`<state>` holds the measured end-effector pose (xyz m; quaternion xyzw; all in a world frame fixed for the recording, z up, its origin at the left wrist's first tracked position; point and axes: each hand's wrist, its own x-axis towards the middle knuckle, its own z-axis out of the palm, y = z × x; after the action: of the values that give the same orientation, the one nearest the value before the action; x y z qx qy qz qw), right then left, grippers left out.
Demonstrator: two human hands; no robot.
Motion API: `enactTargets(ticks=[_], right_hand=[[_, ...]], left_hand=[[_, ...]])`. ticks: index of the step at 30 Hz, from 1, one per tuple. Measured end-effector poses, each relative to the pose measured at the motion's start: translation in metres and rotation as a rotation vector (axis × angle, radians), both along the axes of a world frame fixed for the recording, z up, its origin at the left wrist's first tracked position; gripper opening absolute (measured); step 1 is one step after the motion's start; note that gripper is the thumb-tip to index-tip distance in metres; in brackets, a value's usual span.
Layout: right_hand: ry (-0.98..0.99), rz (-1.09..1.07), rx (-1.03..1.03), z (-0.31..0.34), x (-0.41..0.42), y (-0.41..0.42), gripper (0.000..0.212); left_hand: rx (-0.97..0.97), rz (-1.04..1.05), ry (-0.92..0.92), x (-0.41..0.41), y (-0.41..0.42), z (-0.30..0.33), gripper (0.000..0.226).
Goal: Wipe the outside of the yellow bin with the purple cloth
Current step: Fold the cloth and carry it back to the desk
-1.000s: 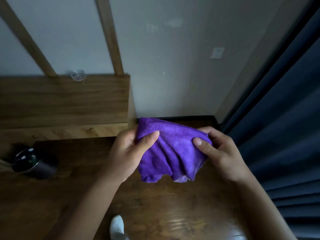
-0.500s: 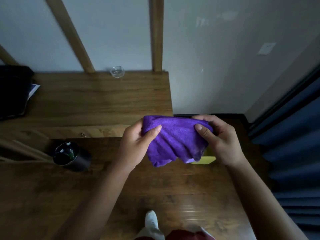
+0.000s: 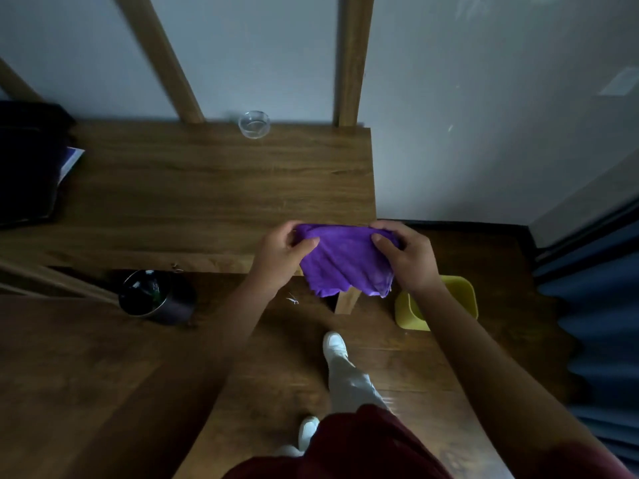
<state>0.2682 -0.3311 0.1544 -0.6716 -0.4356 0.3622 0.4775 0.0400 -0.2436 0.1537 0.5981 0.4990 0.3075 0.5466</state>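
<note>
— Cloth first: where is it in the head view?

— The purple cloth (image 3: 345, 262) is up in the air in front of the person, stretched between both hands over the near right corner of the wooden desk (image 3: 214, 188). Its lower edge hangs loose and ragged.

— And the hands?

— The left hand (image 3: 281, 259) pinches the cloth's upper left corner, thumb on the near face and fingers curled behind. The right hand (image 3: 408, 257) grips the upper right corner the same way (thumb in front, the rest wrapped round the back). Both are closed on the fabric.

— Where is the bin?

— The yellow bin (image 3: 460, 295) stands on the wooden floor (image 3: 103, 392), below and just right of the cloth, beside the desk leg (image 3: 347, 300). The right forearm crosses in front of it and hides its middle, so only the left wall and the right part of the rim show. The cloth does not touch it.

— Anything else around?

— A small clear glass dish (image 3: 254, 124) sits at the back of the desk near the wall, and a dark round bin (image 3: 152, 297) stands on the floor under the desk's front edge, well to the left. Dark blue curtains (image 3: 601, 323) hang at the right. Below, the person's white shoes (image 3: 334, 344) and light trouser leg show (blurred).
</note>
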Motion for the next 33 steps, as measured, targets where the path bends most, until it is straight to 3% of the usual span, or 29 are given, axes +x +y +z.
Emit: enactTargets(ticks=[3,10,18,22,27,30,33], right_hand=[[-0.009,0.009,-0.068,-0.026,0.019,0.046,0.019],[-0.042,0.025,-0.218,-0.070,0.062,0.135,0.021],[-0.032,0.077,-0.381,-0.110,0.078,0.212,0.022],[-0.048,0.047,-0.447,-0.122,0.078,0.236,0.033],[-0.352,0.102,-0.361,-0.138,0.076,0.248,0.046],[-0.725,0.331,-0.344,-0.143,0.072,0.250,0.045],[-0.928,0.520,-0.489,-0.149,0.070,0.249,0.048]], left_hand=[[-0.068,0.003,0.056,0.019,0.044,-0.026,0.019],[-0.209,-0.005,0.180,0.061,0.126,-0.066,0.021],[-0.180,-0.047,0.385,0.075,0.198,-0.100,0.026],[-0.157,-0.062,0.533,0.083,0.221,-0.121,0.036],[0.057,-0.126,0.786,0.093,0.223,-0.138,0.069],[0.299,-0.334,0.967,0.090,0.211,-0.141,0.072],[0.372,-0.539,1.104,0.077,0.207,-0.149,0.081]])
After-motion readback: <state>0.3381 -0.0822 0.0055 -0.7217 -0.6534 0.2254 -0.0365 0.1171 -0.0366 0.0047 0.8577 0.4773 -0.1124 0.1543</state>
